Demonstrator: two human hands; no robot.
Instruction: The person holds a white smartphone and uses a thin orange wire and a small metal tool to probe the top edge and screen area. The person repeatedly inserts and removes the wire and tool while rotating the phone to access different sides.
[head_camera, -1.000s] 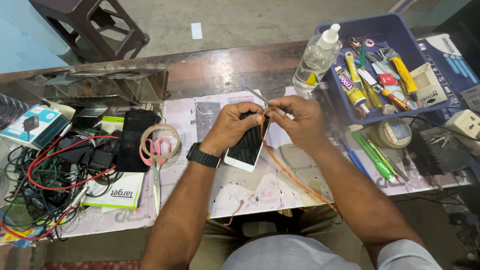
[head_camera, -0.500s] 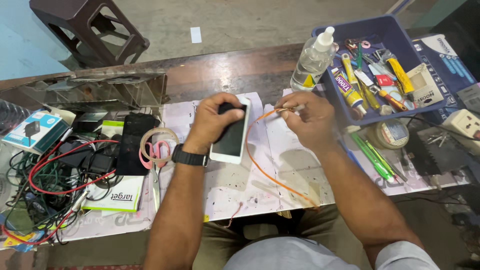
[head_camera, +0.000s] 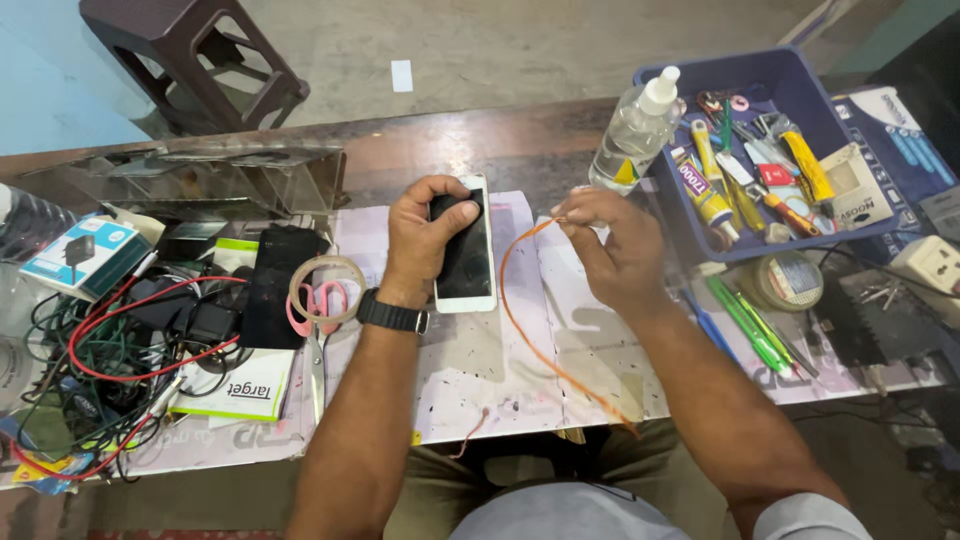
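My left hand (head_camera: 425, 235) lies over a white smartphone (head_camera: 466, 262) that rests flat on the paper-covered table (head_camera: 500, 370), fingers curled around its upper end. A black watch (head_camera: 392, 314) sits on that wrist. My right hand (head_camera: 618, 243) pinches one end of a thin orange strip (head_camera: 530, 330), which loops down across the paper towards the table's near edge. The two hands are apart, with the strip's loop between them.
A clear liquid bottle (head_camera: 634, 132) stands beside a blue tray (head_camera: 800, 100) of tools and glue tubes. Tape roll (head_camera: 325, 290) and pink scissors (head_camera: 315, 340) lie left of the phone; tangled cables (head_camera: 100, 370) and boxes further left. Green pens (head_camera: 750, 325) lie right.
My left hand has laid the phone down flat on the table and now rests on it. My right hand has pulled the orange strip away to the right.
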